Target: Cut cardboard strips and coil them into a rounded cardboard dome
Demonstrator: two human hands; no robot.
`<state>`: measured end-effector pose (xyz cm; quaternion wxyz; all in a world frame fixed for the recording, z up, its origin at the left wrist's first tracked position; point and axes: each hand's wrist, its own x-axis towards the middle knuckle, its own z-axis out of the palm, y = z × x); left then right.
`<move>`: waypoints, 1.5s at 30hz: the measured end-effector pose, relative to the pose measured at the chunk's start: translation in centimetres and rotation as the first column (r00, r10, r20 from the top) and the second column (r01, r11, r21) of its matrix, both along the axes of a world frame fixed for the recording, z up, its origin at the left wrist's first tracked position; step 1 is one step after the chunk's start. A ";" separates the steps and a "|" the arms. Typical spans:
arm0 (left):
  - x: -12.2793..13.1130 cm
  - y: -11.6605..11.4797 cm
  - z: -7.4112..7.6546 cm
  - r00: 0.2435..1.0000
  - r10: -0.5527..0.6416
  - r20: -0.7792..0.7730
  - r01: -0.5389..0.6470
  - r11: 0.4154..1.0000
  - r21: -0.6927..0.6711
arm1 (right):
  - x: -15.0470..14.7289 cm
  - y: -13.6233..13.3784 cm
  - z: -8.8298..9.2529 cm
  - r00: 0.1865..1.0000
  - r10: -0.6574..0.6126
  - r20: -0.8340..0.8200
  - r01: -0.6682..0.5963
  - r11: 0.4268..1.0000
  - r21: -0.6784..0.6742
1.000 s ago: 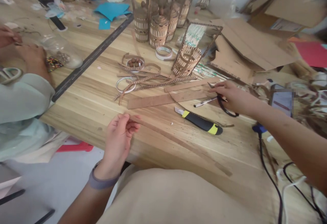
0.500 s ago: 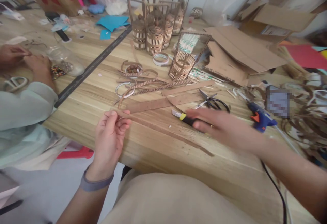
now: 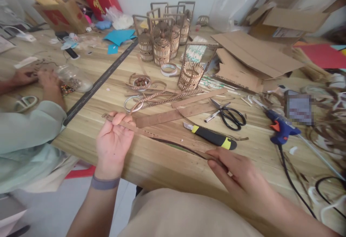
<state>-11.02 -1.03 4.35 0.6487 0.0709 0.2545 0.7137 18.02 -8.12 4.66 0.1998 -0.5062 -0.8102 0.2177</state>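
Note:
A long thin brown strip (image 3: 143,131) stretches between my two hands above the table's front edge. Its left end lies across the curled fingers of my left hand (image 3: 115,141), palm turned up. My right hand (image 3: 234,168) pinches the other end between thumb and fingers. Just beyond the strip lies a utility knife (image 3: 213,136) with a black and yellow handle, its blade out. Black-handled scissors (image 3: 229,114) rest open behind the knife. Wider flat brown strips (image 3: 164,116) lie past my left hand.
Lidded slatted baskets (image 3: 162,49) with tall handles stand at the back; an open one (image 3: 190,74) is nearer. At right are a blue glue gun (image 3: 282,125) and its cord. Cardboard (image 3: 256,51) lies behind. A co-worker's hands (image 3: 48,80) are at left by a clear jar (image 3: 74,78).
My right hand has moved off the utility knife, down towards me, and taken the strip's right end. My left hand has turned palm up, still holding the strip.

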 end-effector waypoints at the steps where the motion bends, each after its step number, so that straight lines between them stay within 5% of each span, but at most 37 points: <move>1: -0.2 0.4 0.1 1.000 0.010 0.000 -0.010 1.000 0.006 | -0.1 -0.1 -0.1 0.999 -0.022 -0.039 0.019 0.996 -0.084; 7: -0.4 1.7 0.0 0.984 0.113 -0.139 -0.115 0.993 -0.012 | -1.2 0.1 -0.9 0.919 -0.221 -0.327 0.037 0.874 -0.485; 10: 1.7 0.3 -0.9 0.937 -0.046 -0.347 0.018 0.996 -0.084 | -2.6 1.1 -0.8 0.759 -0.339 -0.556 -0.108 0.776 -0.621; 12: 3.5 -1.3 -1.6 0.833 -0.272 -0.482 0.215 0.961 -0.171 | -3.6 1.9 -0.6 0.653 -0.409 -0.638 -0.165 0.745 -0.647; 15: 5.7 -3.3 -2.4 0.637 -0.562 -0.527 0.476 0.825 -0.306 | -4.6 3.2 -0.4 0.593 -0.468 -0.656 -0.158 0.731 -0.664; 28: 7.5 -3.0 -3.1 0.594 -0.689 -0.416 0.614 0.722 -0.320 | -5.7 5.9 -1.3 0.415 -0.614 -0.671 -0.401 0.538 -0.741; 31: 7.6 -2.7 -3.1 0.576 -0.700 -0.422 0.616 0.711 -0.339 | -5.6 6.1 -2.1 0.487 -0.560 -0.670 -0.354 0.574 -0.738; 33: 7.5 -2.5 -3.2 0.570 -0.700 -0.430 0.607 0.712 -0.353 | -5.2 6.0 -2.5 0.596 -0.483 -0.641 -0.191 0.691 -0.698; 36: 7.3 -2.3 -3.5 0.609 -0.693 -0.385 0.575 0.721 -0.388 | -4.7 5.4 -2.6 0.800 -0.331 -0.500 0.137 0.912 -0.386; 38: 7.4 -2.2 -3.7 0.646 -0.684 -0.338 0.555 0.726 -0.408 | -4.5 4.8 -2.5 0.900 -0.183 -0.395 0.156 0.983 -0.099; 41: 7.6 -2.1 -3.7 0.684 -0.670 -0.288 0.545 0.732 -0.409 | -4.4 4.0 -2.4 0.963 -0.004 -0.271 0.057 0.981 0.187; 45: 7.9 -2.0 -3.4 0.699 -0.661 -0.272 0.545 0.740 -0.395 | -4.4 3.8 -2.7 0.983 0.018 -0.181 0.041 0.948 0.314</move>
